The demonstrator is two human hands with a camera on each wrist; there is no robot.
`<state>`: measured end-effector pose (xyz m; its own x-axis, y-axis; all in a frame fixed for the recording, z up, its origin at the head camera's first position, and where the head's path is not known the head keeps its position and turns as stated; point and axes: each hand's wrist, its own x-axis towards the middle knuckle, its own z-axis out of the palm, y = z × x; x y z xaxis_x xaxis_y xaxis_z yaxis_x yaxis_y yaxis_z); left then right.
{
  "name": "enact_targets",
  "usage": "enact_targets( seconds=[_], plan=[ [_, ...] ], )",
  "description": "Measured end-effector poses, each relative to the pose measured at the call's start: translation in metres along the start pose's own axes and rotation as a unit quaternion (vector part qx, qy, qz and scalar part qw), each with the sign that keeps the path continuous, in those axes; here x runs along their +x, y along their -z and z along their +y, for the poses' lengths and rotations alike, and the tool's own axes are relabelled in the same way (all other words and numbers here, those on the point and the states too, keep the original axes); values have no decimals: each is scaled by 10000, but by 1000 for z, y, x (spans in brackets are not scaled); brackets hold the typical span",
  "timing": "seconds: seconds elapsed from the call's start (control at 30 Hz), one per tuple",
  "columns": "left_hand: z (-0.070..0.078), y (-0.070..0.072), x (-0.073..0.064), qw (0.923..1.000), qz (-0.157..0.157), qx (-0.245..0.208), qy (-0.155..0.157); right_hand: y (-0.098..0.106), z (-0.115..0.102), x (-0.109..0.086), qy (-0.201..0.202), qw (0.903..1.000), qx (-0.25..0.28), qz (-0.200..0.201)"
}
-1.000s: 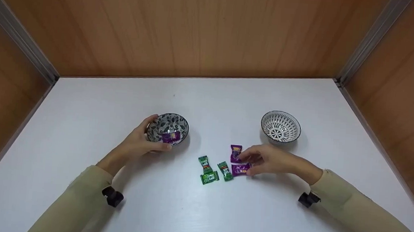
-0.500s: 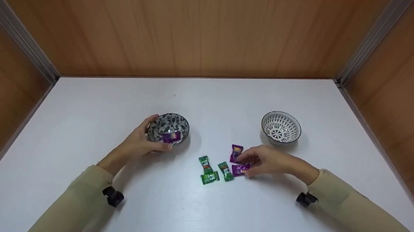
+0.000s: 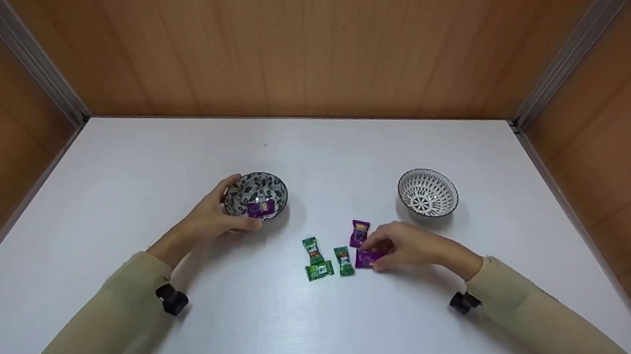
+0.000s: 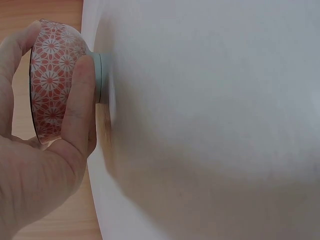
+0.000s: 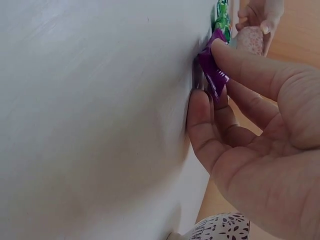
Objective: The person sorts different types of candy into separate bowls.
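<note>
My left hand (image 3: 215,214) grips a small bowl (image 3: 251,186) by its side, fingers at the far rim and thumb near the front. Dark leaves pattern its inside, and the left wrist view shows red and white flowers on the outside of the bowl (image 4: 50,80). Inside it lies a purple wrapped candy (image 3: 260,208). My right hand (image 3: 413,245) pinches another purple wrapped candy (image 5: 212,70) between thumb and fingers, low at the white table. Just beyond those fingers a further purple candy (image 3: 360,233) lies flat.
Green wrapped candies (image 3: 344,261) lie left of my right hand, two of them touching (image 3: 313,250). A second bowl (image 3: 428,193), white with dark dashes, stands behind that hand. Wooden panels (image 3: 302,48) wall the white table (image 3: 278,319) at the back and sides.
My right hand has shifted slightly left, its thumb and fingers closing on the purple candy. The green candy beside it has turned a little. My left hand keeps its grip on the bowl.
</note>
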<state>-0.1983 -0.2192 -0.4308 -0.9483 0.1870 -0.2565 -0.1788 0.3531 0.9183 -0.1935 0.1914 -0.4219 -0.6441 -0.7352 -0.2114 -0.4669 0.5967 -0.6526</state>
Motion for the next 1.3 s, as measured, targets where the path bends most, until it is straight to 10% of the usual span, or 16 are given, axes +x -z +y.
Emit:
enact_targets(
  seconds=[1.3],
  plan=[
    [-1, 1, -1, 9996, -15, -267, -5, 22, -34, 25, 174, 9951, 968, 88]
  ],
)
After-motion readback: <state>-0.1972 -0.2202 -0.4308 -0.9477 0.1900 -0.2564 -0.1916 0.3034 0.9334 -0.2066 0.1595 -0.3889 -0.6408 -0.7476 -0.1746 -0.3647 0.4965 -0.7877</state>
